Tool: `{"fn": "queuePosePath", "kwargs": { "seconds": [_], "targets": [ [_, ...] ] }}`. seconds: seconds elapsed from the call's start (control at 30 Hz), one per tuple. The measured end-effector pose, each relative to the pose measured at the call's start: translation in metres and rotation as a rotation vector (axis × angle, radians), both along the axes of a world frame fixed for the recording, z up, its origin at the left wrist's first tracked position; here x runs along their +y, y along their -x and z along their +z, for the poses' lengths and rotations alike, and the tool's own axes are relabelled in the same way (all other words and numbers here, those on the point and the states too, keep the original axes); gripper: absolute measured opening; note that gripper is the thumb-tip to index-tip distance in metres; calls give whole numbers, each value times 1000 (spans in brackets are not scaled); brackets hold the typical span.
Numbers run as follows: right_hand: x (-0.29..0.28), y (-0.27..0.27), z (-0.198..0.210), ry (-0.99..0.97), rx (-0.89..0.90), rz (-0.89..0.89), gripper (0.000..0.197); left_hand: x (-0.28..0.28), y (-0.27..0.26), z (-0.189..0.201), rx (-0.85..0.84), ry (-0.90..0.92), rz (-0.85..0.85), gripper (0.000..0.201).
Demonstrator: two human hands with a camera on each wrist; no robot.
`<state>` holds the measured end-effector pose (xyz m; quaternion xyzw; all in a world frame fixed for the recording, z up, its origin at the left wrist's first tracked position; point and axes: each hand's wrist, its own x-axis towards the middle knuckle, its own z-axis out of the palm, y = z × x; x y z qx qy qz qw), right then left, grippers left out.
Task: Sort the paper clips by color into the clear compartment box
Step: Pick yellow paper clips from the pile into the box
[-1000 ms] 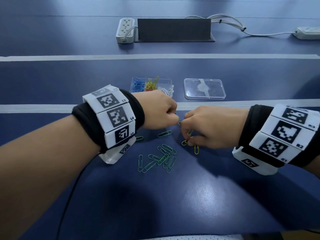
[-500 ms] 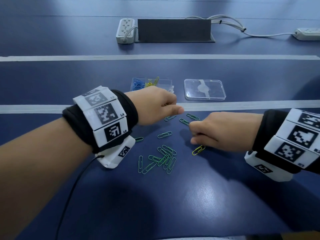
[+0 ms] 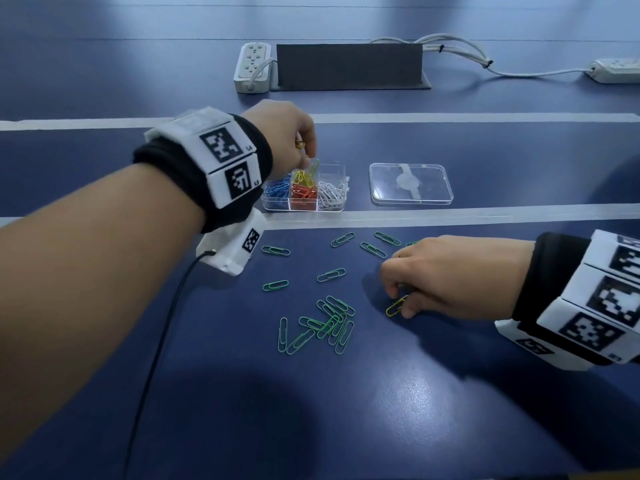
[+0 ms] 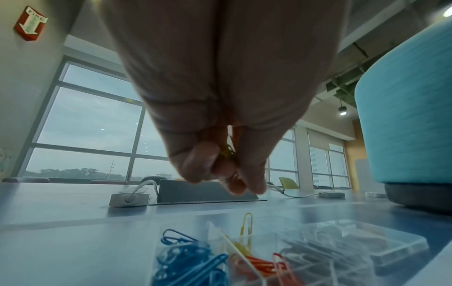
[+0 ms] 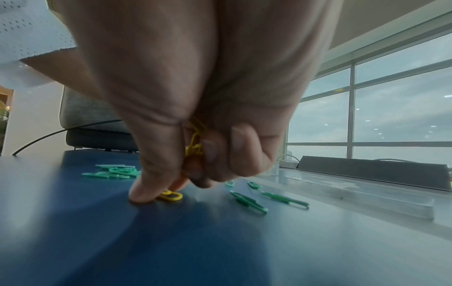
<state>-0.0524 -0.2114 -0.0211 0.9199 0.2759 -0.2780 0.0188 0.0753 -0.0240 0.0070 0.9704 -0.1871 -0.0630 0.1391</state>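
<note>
The clear compartment box point(image 3: 341, 208) lies past a pale tape line and holds blue, yellow, red and white clips point(image 4: 186, 257) in separate cells. My left hand point(image 3: 305, 156) hovers over its yellow cell, fingers curled round yellow paper clips point(image 4: 228, 151). One yellow clip point(image 3: 313, 168) stands on end in that cell. My right hand point(image 3: 398, 301) rests on the table. Thumb and finger pinch a yellow clip point(image 5: 171, 196) that lies flat, and more yellow clips point(image 5: 194, 139) are tucked under its curled fingers. Green clips point(image 3: 330, 323) lie scattered between my hands.
The box's clear lid point(image 3: 410, 184) lies just right of it. Further back stand a white power strip point(image 3: 252, 67), a dark cable hatch point(image 3: 349, 65) and white cables. A black wire point(image 3: 156, 341) trails from my left wrist across the blue table.
My left hand has left the middle of the table and risen over the box with its yellow clips. The right hand slid right and pinched the yellow clip on the table.
</note>
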Motion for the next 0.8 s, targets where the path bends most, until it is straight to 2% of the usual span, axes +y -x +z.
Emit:
{"fn": "queuePosePath", "kwargs": {
  "seconds": [0.1, 0.2, 0.33, 0.53, 0.7, 0.8],
  "targets": [
    [-1, 3, 1, -15, -13, 27, 12, -8, -4, -2, -7, -8, -7, 14],
    [-4, 5, 3, 10, -40, 52, 13, -10, -5, -3, 23, -16, -7, 17],
    [-2, 10, 3, 19, -108, 63, 11, -7, -5, -4, 5, 59, 4, 17],
    [9, 0, 15, -26, -150, -59, 25, 12, -2, -1, -10, 189, 63, 20],
    [26, -32, 32, -114, -264, -108, 40, 42, -2, -7, -5, 66, 140, 24],
    [37, -58, 35, -145, -253, -153, 35, 56, -2, -16, 104, -49, 170, 32]
  ]
}}
